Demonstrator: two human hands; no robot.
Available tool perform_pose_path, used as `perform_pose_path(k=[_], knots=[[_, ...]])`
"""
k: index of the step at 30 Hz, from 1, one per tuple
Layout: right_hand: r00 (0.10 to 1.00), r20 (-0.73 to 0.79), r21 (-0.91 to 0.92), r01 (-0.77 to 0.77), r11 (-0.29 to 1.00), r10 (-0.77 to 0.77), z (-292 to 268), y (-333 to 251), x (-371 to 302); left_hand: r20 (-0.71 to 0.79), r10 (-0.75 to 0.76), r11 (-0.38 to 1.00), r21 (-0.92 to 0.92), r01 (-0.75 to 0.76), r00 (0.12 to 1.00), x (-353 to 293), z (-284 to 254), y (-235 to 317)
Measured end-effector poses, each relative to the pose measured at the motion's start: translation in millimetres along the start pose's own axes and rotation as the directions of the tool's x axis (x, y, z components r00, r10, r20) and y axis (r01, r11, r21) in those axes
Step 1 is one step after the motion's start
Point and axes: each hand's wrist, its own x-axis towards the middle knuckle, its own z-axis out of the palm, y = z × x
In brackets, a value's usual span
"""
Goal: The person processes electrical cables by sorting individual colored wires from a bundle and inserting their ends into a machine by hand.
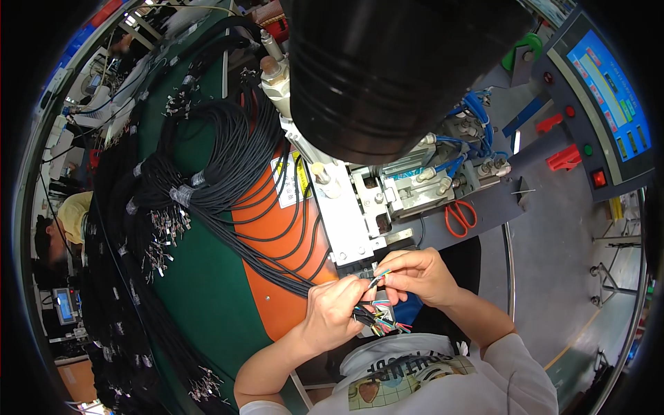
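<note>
Presently observed: left hand (337,309) closed around a bunch of black cables (277,266) near their stripped ends, just in front of the grey press machine (353,214). Right hand (417,274) pinched narrow, thumb and forefinger gripping the coloured inner wires (380,279) of one cable, held above the left fist. More coloured wire ends (389,325) seen fanning out below the left hand; blue, green, red and pale strands noted, exact number not readable. Cables traced leftward over an orange panel (277,228) and onto a green table (194,277), gathered there in taped bundles with metal terminals (162,232) at the ends. Judged light, limp and flexible in the jacket, thin and easily kinked or nicked at the bared conductors; best taken on the black sheath just behind the strip, fine strands handled only by fingertip. Counted: two hands, one pair of orange-handled scissors (459,216) lying on the machine bed, one control screen (609,104) at upper right, one smaller screen (63,304) at far left. Cables far too many and too overlapped to count; several dozen judged likely. One other person (66,221) noted at the left edge.
</note>
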Motion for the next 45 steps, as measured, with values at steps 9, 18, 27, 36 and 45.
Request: perform_pose_path(k=[9,18,27,36,45], knots=[[1.000,0.029,-0.119,0.007,0.993,-0.004,-10.4,-2.6,6.7,0.133,-0.006,0.999,-0.044,0.012,0.991,3.4,-7.7,-1.8],[0.863,0.210,-0.950,0.292,0.115,-0.459,11.0,-10.6,7.1,0.075,0.086,0.948,0.299,-0.105,0.993,-1.2,-3.0,7.2],[0.906,0.131,-0.962,0.215,0.171,-0.402,8.3,-1.4,5.2,0.217,0.080,0.904,0.395,-0.162,0.973,2.0,-10.5,8.4],[0.862,0.173,-0.972,0.226,0.057,-0.477,13.2,2.9,3.1,0.259,0.057,0.870,0.461,-0.175,0.964,1.1,-11.2,13.3],[0.932,0.168,-0.984,0.176,-0.003,-0.320,14.2,-10.4,4.9,0.340,0.058,0.825,0.512,-0.237,0.939,14.0,-14.2,16.9]])
